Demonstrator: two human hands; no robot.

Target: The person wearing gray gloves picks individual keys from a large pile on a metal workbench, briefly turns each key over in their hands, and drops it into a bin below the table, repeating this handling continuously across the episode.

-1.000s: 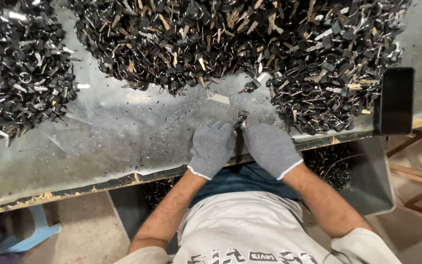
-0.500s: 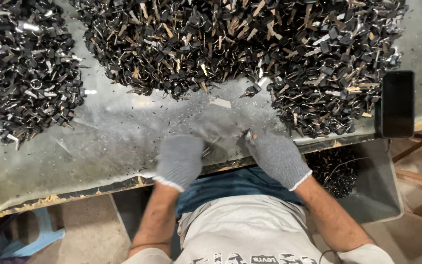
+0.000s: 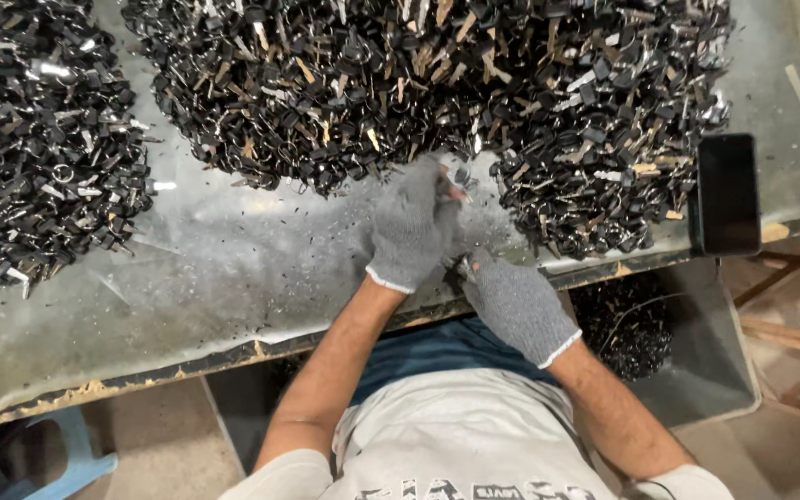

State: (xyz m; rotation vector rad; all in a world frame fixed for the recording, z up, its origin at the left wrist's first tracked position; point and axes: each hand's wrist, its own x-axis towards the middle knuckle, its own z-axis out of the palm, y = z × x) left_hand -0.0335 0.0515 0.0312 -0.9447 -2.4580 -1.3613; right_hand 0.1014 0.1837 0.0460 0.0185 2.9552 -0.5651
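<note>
Both my hands wear grey knit gloves. My left hand (image 3: 411,225) reaches forward to the near edge of the big heap of small black and metal parts (image 3: 437,83), and its fingertips pinch one small part (image 3: 458,192) at that edge. My right hand (image 3: 511,301) rests closer to me at the table's front edge, fingers curled; something small and dark shows at its fingertips, too small to tell. The two hands sit close together, the left just ahead of the right.
A second heap of similar parts (image 3: 39,148) lies at the left on the metal tabletop (image 3: 233,268). A dark phone (image 3: 727,193) lies at the right. Below the table edge, a bin with dark parts (image 3: 641,324) stands at my right. A blue stool (image 3: 57,454) is lower left.
My left hand moved from the table's front edge forward and right to the heap and closed on a part. My right hand stayed near the edge, shifting slightly.
</note>
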